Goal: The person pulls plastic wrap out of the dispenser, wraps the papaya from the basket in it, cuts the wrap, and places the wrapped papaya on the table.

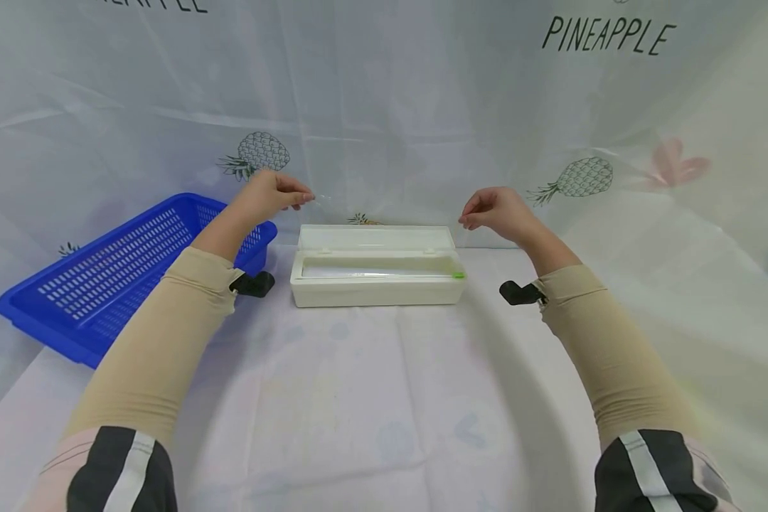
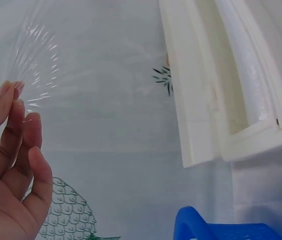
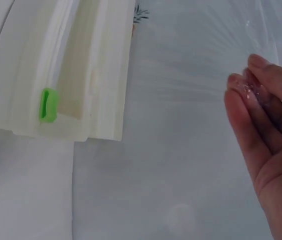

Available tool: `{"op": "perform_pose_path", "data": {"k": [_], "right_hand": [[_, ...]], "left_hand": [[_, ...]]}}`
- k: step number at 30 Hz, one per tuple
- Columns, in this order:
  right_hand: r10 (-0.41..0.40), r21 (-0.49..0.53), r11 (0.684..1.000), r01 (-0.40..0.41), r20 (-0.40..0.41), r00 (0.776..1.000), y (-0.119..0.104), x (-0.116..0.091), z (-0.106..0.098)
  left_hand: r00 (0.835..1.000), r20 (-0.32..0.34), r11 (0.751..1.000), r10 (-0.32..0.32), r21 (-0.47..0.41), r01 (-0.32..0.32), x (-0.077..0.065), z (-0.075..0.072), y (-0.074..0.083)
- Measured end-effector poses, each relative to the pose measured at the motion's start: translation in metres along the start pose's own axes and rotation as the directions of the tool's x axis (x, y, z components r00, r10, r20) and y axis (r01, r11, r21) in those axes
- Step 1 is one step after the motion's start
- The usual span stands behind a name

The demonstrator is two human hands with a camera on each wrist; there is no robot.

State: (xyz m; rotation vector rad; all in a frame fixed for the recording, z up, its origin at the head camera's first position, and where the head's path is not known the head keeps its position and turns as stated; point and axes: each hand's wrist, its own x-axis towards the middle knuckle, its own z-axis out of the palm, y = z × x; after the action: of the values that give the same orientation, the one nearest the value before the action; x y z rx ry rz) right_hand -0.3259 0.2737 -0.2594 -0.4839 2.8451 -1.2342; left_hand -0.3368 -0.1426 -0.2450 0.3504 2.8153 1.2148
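A clear sheet of cling film [image 2: 31, 47] is held up between the two hands, with creases fanning out from each grip. Its left corner is pinched between thumb and fingers of my left hand [image 1: 272, 193]. On the other side, my right hand [image 1: 496, 212] pinches a gathered bit of the film [image 3: 253, 92]. Both hands are in the air, behind and to either side of a white cling film dispenser box [image 1: 377, 294]. The dispenser's lid [image 1: 377, 237] stands open. Inside lies a film roll [image 2: 243, 65], and a green slide cutter [image 1: 459, 275] sits at the right end.
A blue plastic basket [image 1: 51, 320] stands on the left, partly behind my left forearm. The table has a pale patterned cloth [image 1: 358, 398]. Behind the dispenser hangs a white sheet [image 1: 384, 107] printed with pineapples.
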Motion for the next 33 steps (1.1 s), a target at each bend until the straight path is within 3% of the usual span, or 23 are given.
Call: {"op": "perform_pose_path", "data": {"k": [4, 9, 16, 24, 33], "right_hand": [[-0.042, 0.087, 0.995, 0.048, -0.072, 0.997, -0.002, -0.001, -0.001], [-0.097, 0.129, 0.986, 0.108, -0.090, 0.991, -0.005, -0.004, -0.005], [-0.145, 0.020, 0.989, 0.147, -0.078, 0.986, -0.006, -0.006, -0.009], [-0.203, -0.094, 0.977, 0.190, -0.166, 0.965, -0.011, -0.006, -0.002], [-0.218, -0.111, 0.974, 0.197, -0.218, 0.951, -0.012, -0.002, -0.008]], "left_hand": [[0.999, -0.047, 1.000, 0.014, -0.013, -0.015, 0.000, -0.004, 0.003], [0.998, -0.062, 1.000, 0.021, -0.019, -0.022, -0.001, -0.008, 0.008], [0.995, -0.094, 1.000, 0.024, -0.008, -0.025, -0.003, -0.012, 0.014], [0.992, -0.114, 0.999, 0.048, -0.007, -0.050, -0.008, -0.018, 0.021], [0.992, -0.114, 0.998, 0.056, -0.014, -0.058, -0.009, -0.024, 0.024]]}}
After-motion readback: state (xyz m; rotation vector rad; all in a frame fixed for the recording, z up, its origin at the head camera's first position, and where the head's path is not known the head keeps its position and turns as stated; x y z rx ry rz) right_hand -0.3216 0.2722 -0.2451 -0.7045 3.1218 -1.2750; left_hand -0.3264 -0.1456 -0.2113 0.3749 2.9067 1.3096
